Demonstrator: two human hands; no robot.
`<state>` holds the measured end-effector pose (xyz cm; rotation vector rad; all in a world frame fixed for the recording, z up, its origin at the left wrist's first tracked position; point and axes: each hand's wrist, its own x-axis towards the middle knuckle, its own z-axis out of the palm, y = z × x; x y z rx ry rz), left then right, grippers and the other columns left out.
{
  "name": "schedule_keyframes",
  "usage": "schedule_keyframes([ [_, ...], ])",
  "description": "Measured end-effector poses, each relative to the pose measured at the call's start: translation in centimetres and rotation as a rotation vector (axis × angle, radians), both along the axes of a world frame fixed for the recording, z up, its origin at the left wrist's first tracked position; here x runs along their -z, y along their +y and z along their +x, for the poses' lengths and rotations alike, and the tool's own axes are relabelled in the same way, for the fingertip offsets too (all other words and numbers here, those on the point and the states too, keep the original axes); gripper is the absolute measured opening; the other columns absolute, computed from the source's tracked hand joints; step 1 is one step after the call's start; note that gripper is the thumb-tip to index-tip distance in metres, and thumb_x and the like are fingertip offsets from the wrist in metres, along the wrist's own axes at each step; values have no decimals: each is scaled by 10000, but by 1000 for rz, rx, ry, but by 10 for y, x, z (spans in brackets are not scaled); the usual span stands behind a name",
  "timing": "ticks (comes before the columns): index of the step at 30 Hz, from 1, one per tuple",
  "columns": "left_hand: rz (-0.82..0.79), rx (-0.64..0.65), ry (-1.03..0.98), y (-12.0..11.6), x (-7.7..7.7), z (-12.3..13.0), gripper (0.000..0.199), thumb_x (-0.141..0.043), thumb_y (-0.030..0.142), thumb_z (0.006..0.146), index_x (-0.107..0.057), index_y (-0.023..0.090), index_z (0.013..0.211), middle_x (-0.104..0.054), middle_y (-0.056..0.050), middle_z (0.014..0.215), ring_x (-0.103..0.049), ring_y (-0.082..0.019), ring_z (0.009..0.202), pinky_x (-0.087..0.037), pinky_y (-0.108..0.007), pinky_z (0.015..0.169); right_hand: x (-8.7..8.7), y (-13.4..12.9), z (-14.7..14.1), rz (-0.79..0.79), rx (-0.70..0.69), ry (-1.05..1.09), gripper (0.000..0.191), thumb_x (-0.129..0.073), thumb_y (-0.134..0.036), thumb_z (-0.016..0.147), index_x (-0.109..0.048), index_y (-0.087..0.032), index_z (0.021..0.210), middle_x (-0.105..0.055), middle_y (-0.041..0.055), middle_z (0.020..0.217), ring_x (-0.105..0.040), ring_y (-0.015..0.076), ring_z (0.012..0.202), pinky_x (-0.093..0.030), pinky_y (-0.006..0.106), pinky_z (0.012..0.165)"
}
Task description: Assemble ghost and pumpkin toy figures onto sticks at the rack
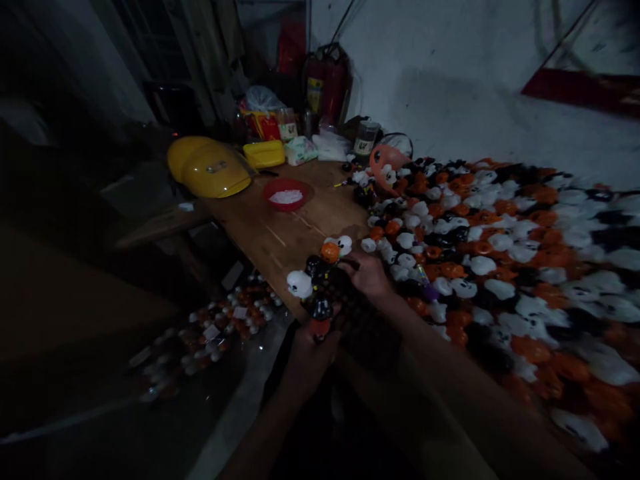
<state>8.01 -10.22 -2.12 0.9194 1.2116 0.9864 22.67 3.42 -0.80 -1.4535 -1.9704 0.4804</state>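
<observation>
In dim light, my left hand [309, 353] is closed around a small toy figure with a shiny black hat [321, 307] and an orange-red part below it. Just beyond are a white ghost toy [299, 284], a black toy [315, 267], an orange pumpkin toy [330, 252] and another white ghost toy [345, 245], close together. My right hand [369, 275] is beside these, its fingers bent toward the thumb; what they hold, if anything, is too dark to tell. Under it lies a dark slab with a grid-like surface [370, 320].
A large heap of orange, white and black toys [480, 267] covers the table's right side. On the wooden tabletop [240, 223] stand a red bowl [284, 205] with white contents and a yellow container [207, 167]. More toys [210, 333] lie low on the left. Fire extinguishers [327, 87] stand behind.
</observation>
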Motion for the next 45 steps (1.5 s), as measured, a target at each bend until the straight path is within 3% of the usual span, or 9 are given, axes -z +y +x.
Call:
schedule_keyframes([
  [6, 146, -1, 3, -13, -7, 1, 374, -577, 252, 811, -572, 151, 1170, -621, -7, 820, -572, -131, 763, -450, -234, 699, -44, -85, 20, -128, -4, 34, 207, -547, -285, 860, -725, -199, 921, -731, 60, 926, -672, 226, 842, -496, 350, 790],
  [8, 230, 6, -8, -18, -11, 5, 353, -569, 269, 830, -562, 167, 1168, -633, -62, 1086, -574, -183, 1018, -439, -294, 907, -45, -118, 11, -311, -105, 149, 217, -589, -341, 843, -718, -229, 977, -727, 36, 951, -670, 210, 865, -510, 332, 793],
  [11, 340, 5, 60, -25, -10, 11, 334, -489, 249, 878, -527, 167, 1200, -579, -105, 1234, -530, -210, 1145, -378, -364, 1030, -33, -144, -8, -347, -145, 311, 230, -598, -307, 837, -709, -234, 1025, -687, 47, 1101, -626, 216, 1019, -479, 354, 907],
  [18, 335, -120, 226, -34, -7, 15, 463, -476, 175, 867, -447, 200, 1329, -547, -106, 1313, -492, -219, 1238, -368, -393, 1063, -16, -136, -15, -392, -221, 513, 180, -598, -306, 853, -710, -224, 966, -681, 39, 1023, -605, 199, 999, -448, 332, 919],
  [22, 233, -178, 248, -40, -9, -1, 480, -577, 298, 861, -460, 277, 1325, -587, -39, 1287, -572, -190, 1149, -459, -318, 965, -22, -127, -5, -519, -294, 578, 265, -477, -390, 928, -673, -219, 982, -634, 12, 831, -567, 138, 753, -451, 253, 713],
  [28, 485, -222, 760, -25, 12, -29, 266, -537, 271, 891, -602, 273, 1148, -626, -11, 1185, -571, -174, 1099, -440, -313, 962, -12, -117, -9, -622, -338, 616, 345, -437, -466, 935, -638, -186, 943, -538, 8, 742, -412, 105, 612, -351, 229, 564],
  [36, 696, -143, 995, -1, 42, -30, 343, -550, 228, 883, -574, 239, 1226, -618, -49, 1222, -553, -235, 1106, -462, -387, 926, -12, -110, -15, -559, -171, 433, 252, -563, -424, 865, -696, -211, 887, -649, 1, 739, -549, 134, 636, -418, 247, 601],
  [41, 658, -185, 869, 0, 41, -30, 266, -526, 245, 904, -614, 252, 1155, -631, -44, 1180, -574, -206, 1086, -448, -379, 949, -16, -116, -20, -364, 84, 236, 153, -701, -367, 744, -685, -218, 776, -706, 5, 803, -638, 194, 760, -465, 294, 694],
  [45, 632, -166, 824, -1, 37, -30, 278, -495, 235, 917, -600, 234, 1174, -614, -51, 1201, -563, -188, 1129, -444, -352, 984, -10, -123, -21, -375, 131, 141, 192, -698, -377, 727, -624, -206, 778, -690, 7, 754, -629, 185, 680, -455, 291, 626],
])
